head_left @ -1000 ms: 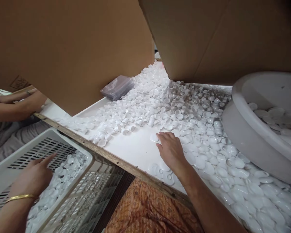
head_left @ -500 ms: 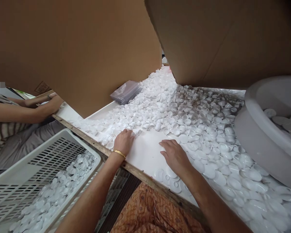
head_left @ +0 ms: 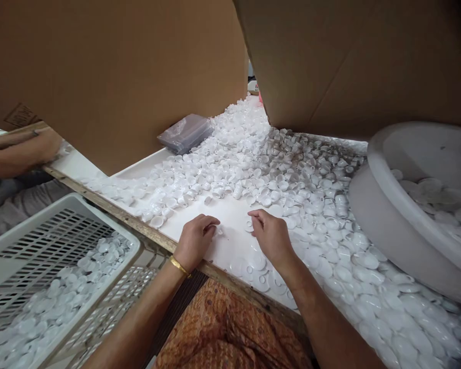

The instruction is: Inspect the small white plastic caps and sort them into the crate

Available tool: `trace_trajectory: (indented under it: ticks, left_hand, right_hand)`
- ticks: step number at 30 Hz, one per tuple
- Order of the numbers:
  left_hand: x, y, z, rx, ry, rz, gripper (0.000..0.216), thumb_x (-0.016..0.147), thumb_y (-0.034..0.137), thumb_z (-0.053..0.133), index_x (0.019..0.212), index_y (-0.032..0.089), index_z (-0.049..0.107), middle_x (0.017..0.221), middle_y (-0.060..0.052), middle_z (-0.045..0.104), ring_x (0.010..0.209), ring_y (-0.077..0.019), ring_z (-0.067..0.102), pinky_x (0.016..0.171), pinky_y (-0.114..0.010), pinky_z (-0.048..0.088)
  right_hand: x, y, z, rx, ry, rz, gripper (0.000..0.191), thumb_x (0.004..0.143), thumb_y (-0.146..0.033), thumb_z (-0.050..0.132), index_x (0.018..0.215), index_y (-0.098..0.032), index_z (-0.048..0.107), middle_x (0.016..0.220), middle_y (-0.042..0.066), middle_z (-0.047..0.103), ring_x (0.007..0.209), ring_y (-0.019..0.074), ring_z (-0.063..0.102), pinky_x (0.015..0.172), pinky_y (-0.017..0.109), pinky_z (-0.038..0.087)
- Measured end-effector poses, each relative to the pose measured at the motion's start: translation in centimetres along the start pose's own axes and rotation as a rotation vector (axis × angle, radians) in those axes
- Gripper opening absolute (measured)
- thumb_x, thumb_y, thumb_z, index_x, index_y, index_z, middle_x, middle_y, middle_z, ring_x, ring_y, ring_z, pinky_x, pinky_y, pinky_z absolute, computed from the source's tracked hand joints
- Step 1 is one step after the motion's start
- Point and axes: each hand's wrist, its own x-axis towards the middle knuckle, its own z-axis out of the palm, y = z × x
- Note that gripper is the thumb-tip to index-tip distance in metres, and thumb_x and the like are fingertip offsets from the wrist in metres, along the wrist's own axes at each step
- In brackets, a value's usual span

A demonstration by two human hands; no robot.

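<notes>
My left hand (head_left: 195, 240), with a gold bracelet at the wrist, is closed in a pinch over the white tabletop (head_left: 230, 246). A small white cup (head_left: 218, 231) shows at its fingertips, partly hidden. Across from it, my right hand (head_left: 272, 237) pinches the edge of a small white saucer (head_left: 249, 225) between thumb and fingers. Beyond both hands spreads a heap of small white cups (head_left: 230, 164). Flat white saucers (head_left: 330, 256) lie piled to the right of my right forearm, and several more lie near the table edge below that hand.
A white slatted basket (head_left: 77, 202) holding white pieces stands at the lower left. Large cardboard sheets (head_left: 138, 77) rise behind the heap. A plastic-wrapped pack (head_left: 186, 132) lies against one. At right sits a round tub (head_left: 363, 215) with saucers. Another person's arm (head_left: 19, 154) is at far left.
Both hands have gone from spread fingers to pinches, the left now with a small cup, the right with a saucer. My left hand has drawn back from the cup heap. The view has shifted right.
</notes>
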Motion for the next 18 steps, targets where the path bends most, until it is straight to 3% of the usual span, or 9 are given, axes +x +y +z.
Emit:
trace_trajectory:
  ticks: [3,7,12,18]
  left_hand:
    - [-0.6,1.8,1.4,-0.395,0.021,-0.095,0.019,0.073,0.022,0.051,0.089,0.016,0.059,0.073,0.001,0.059,0.053,-0.0099,0.057,0.052,-0.022,0.046]
    - [-0.7,2.9,3.1,-0.418,0.110,-0.057,0.007,0.072,0.020,0.055,0.077,0.016,0.057,0.065,0.002,0.057,0.049,-0.0077,0.054,0.048,-0.019,0.045]
    - [-0.2,2.6,3.6,-0.425,0.167,-0.036,0.006,0.074,0.019,0.054,0.079,0.017,0.055,0.062,0.004,0.054,0.048,-0.0076,0.052,0.047,-0.019,0.045]
    - [0.0,3.0,3.3,-0.461,0.184,-0.043,0.007,0.076,0.022,0.053,0.082,0.017,0.053,0.065,0.003,0.052,0.050,-0.0076,0.050,0.049,-0.020,0.044]
  right_hand:
    - [-0.1,-0.6,0.2,0.383,-0.065,0.208,0.021,0.082,-0.026,0.047,0.094,-0.018,0.063,0.079,0.002,0.067,0.053,0.0119,0.064,0.049,0.023,0.052]
    - [-0.5,-1.4,0.5,0.593,-0.083,0.217,0.023,0.078,-0.033,0.054,0.090,-0.016,0.063,0.069,0.001,0.065,0.056,0.0124,0.063,0.055,0.026,0.057]
    - [-0.8,-2.0,0.4,0.619,-0.039,0.123,0.024,0.079,-0.032,0.053,0.093,-0.015,0.063,0.077,0.004,0.067,0.066,0.0145,0.065,0.064,0.030,0.058]
    - [-1.2,-2.7,-0.1,0.561,-0.081,0.016,0.031,0.073,-0.022,0.062,0.103,-0.016,0.058,0.088,0.006,0.067,0.077,0.0154,0.065,0.073,0.029,0.055]
